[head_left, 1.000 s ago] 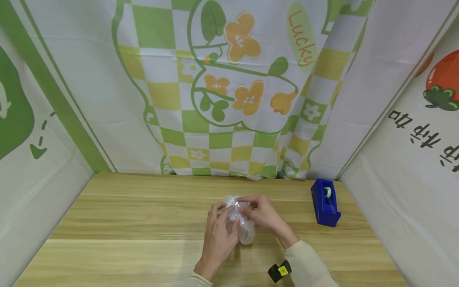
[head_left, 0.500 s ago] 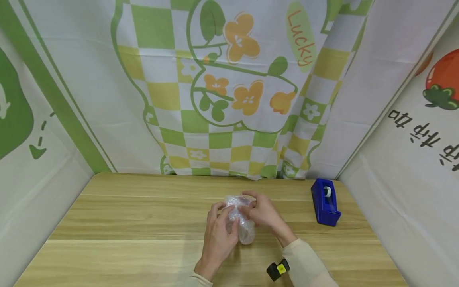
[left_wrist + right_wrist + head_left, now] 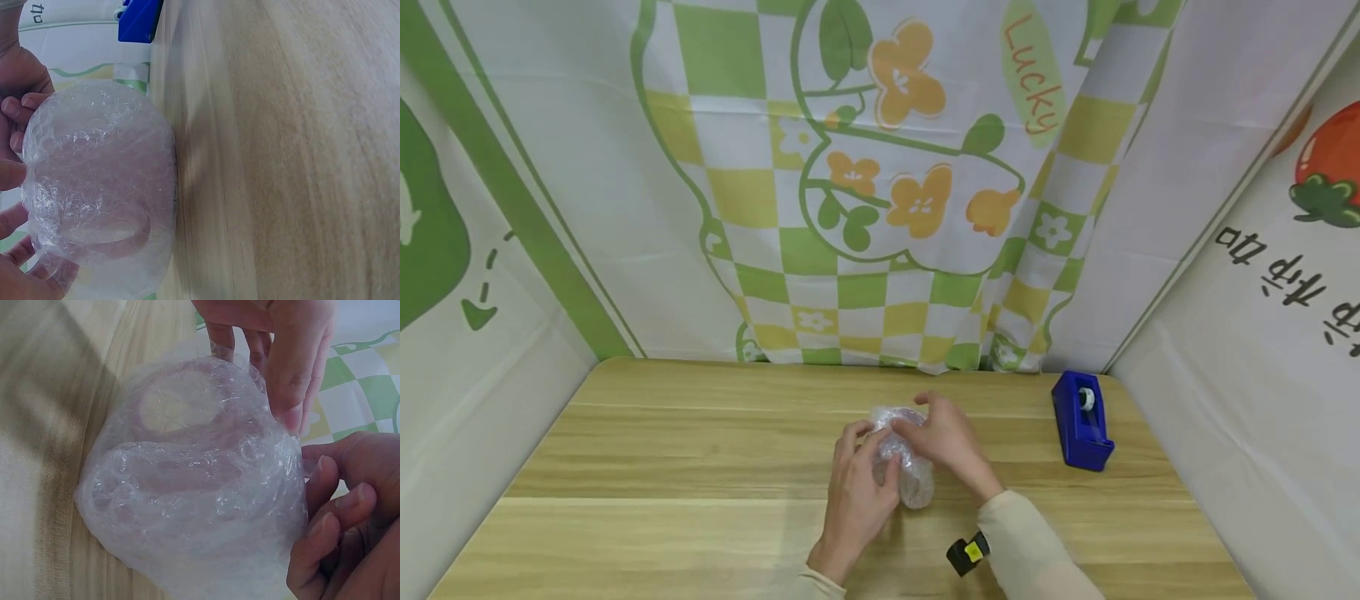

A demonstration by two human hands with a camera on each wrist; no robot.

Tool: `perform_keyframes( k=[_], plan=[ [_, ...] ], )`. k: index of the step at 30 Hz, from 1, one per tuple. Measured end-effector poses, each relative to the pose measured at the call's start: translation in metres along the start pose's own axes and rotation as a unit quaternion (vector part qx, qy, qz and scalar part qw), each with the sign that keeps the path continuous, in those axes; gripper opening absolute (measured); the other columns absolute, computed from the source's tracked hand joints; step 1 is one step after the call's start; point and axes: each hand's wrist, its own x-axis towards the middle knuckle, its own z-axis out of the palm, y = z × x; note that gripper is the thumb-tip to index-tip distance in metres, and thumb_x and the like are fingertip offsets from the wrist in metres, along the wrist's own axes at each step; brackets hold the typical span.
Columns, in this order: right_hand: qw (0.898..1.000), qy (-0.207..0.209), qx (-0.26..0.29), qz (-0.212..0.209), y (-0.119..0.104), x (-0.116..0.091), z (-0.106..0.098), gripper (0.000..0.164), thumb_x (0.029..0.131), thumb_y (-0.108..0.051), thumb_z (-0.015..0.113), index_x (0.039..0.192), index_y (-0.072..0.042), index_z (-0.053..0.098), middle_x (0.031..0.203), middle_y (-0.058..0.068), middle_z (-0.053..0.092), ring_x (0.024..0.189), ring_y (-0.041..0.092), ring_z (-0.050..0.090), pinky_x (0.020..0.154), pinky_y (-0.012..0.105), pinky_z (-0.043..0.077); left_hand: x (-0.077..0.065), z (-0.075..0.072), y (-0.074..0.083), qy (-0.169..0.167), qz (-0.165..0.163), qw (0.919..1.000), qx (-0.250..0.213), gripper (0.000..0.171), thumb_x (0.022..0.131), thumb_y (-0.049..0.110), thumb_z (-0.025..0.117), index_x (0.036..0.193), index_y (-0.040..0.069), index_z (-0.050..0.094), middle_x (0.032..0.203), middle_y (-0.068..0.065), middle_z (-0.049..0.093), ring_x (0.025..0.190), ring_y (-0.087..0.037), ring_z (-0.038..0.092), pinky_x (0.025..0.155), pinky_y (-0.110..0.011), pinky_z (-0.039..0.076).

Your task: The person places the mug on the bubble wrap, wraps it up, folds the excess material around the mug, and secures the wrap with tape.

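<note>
A pinkish object bundled in clear bubble wrap [image 3: 916, 483] rests on the wooden table in front of the person. In the right wrist view the wrap [image 3: 187, 506] is crinkled and a pale yellowish round patch shows through; what the object is stays unclear. My left hand [image 3: 857, 492] grips the bundle from the left, fingers and thumb bent round its upper part. From the right, my right hand [image 3: 951, 437] touches the top of the wrap with its thumb, index finger raised away. In the right wrist view, the right hand's other fingers [image 3: 337, 515] lie bent beside the wrap.
A blue tape dispenser [image 3: 1081, 421] with a roll in it stands at the table's back right. Behind the wooden table [image 3: 685, 450] hangs a checked, flowered curtain [image 3: 880, 250], with printed white sheets at both sides. A black device with a yellow label [image 3: 967, 552] sits by the right sleeve.
My right thumb has slid a little left over the wrap, while its index finger has lifted off and the forearm has shifted left. The left hand and bundle keep their place.
</note>
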Motion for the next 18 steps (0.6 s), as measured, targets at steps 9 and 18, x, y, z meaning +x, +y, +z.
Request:
perform_keyframes(
  k=[9,18],
  plan=[
    [0.998,0.019,-0.054,0.021,-0.004,-0.002,0.001,0.064,0.088,-0.039,0.078,0.124,0.009,0.058,0.076,0.006,0.060,0.057,0.016,0.053,0.047,0.028,0.044,0.001,0.000,0.000,0.003,-0.002,1.0000,0.001,0.037,0.087,0.008,0.076,0.122,0.000,0.069,0.128,-0.016,0.055,0.118,-0.033,0.054,0.093,-0.048,0.053],
    [0.994,0.077,-0.077,-0.030,0.005,-0.013,0.003,0.062,0.087,-0.038,0.080,0.125,0.006,0.059,0.063,0.000,0.053,0.048,0.012,0.047,0.043,0.029,0.041,0.000,-0.002,0.001,0.004,-0.010,0.9999,-0.004,0.036,0.085,0.009,0.077,0.120,0.000,0.070,0.126,-0.015,0.056,0.118,-0.033,0.054,0.095,-0.049,0.052]
  ],
)
